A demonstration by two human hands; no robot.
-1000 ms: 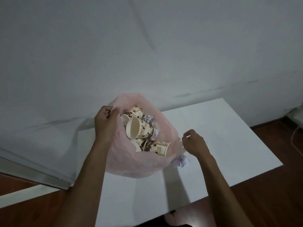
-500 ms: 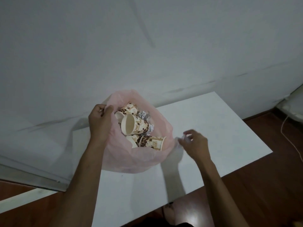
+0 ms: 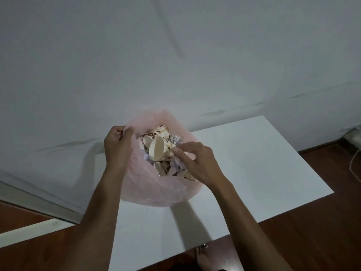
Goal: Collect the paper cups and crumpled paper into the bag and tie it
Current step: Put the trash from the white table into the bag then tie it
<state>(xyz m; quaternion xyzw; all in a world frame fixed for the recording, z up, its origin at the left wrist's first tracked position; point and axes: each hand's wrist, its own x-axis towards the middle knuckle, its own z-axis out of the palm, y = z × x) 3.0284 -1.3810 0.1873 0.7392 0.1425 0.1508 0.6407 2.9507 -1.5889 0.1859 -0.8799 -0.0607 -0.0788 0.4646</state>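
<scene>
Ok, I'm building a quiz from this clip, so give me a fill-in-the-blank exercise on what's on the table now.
1. The bag is ____ in colour.
2. The left hand grips the bag's ____.
3. The paper cups lie ____ the bag.
4. The bag sits on a ____ table.

Missing words: pink; rim; inside; white
</scene>
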